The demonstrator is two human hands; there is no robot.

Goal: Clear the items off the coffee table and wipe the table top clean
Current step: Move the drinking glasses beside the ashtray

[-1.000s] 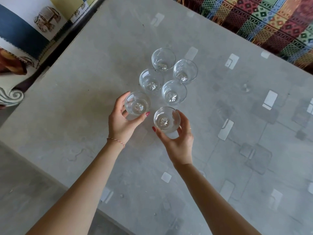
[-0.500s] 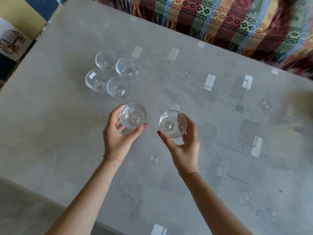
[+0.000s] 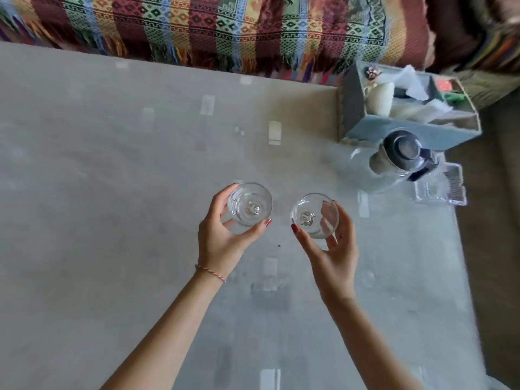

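Gripping one clear glass (image 3: 250, 204) per hand, both apparently empty.

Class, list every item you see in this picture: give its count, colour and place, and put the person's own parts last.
Drinking glasses: 2, clear; left glass, right glass, one in each grip.
Coffee table: 1, grey, fills the view.
Organiser box: 1, grey-blue, far right corner, holding white papers.
Glass jug: 1, clear with dark lid, in front of the box.
Clear tray: 1, right edge.
Woven blanket: 1, multicoloured, beyond the table.
Bracelet: 1, red-white, left wrist.
Hands: left hand, right hand.
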